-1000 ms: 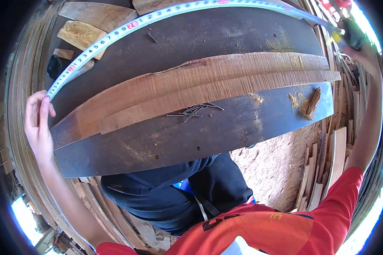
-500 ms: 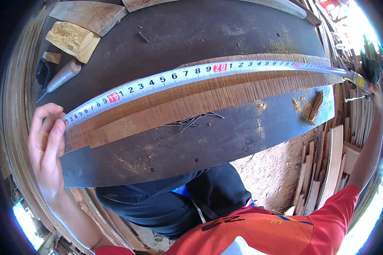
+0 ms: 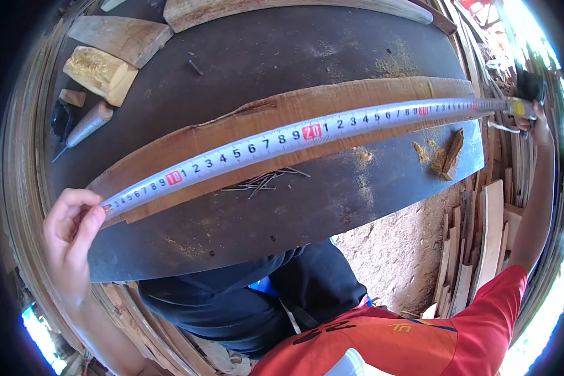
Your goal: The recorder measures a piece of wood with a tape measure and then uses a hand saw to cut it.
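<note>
A white tape measure (image 3: 250,149) is stretched along a long brown wooden board (image 3: 232,125) on the dark table. My left hand (image 3: 72,235) pinches the tape's end at the board's left end. At the far right, past the board's other end, my right hand (image 3: 537,125) grips the tape's case, partly hidden and small in the view. The blade covers much of the board's near side, and its far edge is rough and curved. Several nails (image 3: 257,183) lie just in front of the board.
On the table (image 3: 282,216) are a pale wood block (image 3: 100,75), a grey-handled tool (image 3: 89,128), a single nail (image 3: 195,67), a wood scrap (image 3: 453,155) and sawdust. A long curved timber (image 3: 294,14) lies along the far side. Planks (image 3: 487,238) lean at the right.
The tape's left end and my left hand have come nearer to me. The blade now lies across the board's near edge rather than along its far part. My view has shifted slightly.
</note>
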The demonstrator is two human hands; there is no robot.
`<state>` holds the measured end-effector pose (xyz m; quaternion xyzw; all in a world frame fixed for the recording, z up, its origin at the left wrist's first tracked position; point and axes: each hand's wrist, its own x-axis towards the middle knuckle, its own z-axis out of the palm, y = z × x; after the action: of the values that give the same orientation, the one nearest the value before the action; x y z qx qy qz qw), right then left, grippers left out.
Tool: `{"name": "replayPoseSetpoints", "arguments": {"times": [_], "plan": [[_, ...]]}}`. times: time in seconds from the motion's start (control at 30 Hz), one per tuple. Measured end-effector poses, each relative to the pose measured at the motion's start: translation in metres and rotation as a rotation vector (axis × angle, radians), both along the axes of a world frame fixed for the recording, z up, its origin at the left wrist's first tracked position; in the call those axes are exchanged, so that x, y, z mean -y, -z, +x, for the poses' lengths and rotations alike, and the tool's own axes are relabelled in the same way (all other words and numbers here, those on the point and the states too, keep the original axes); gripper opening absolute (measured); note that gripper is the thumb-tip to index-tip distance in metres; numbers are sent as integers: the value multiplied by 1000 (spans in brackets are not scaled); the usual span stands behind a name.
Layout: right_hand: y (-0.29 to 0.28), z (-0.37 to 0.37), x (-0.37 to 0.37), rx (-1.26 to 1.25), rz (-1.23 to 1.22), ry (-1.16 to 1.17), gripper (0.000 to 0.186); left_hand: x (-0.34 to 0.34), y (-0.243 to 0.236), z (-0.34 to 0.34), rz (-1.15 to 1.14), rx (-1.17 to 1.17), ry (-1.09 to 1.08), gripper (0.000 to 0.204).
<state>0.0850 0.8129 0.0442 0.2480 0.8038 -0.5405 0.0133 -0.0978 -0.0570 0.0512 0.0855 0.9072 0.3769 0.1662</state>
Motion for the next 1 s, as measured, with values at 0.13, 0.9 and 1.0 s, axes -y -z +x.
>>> {"name": "replayPoseSetpoints", "arguments": {"times": [0.13,0.9,1.0], "plan": [[22,14,1,57,-58,-99,62,-8,2,18,100,-29,-51,8],[30,1,22,123,12,120,60,-24,22,31,86,-155,-116,14],[28,-5,25,126,25,128,59,-26,20,34,0,-182,-90,13]]}}
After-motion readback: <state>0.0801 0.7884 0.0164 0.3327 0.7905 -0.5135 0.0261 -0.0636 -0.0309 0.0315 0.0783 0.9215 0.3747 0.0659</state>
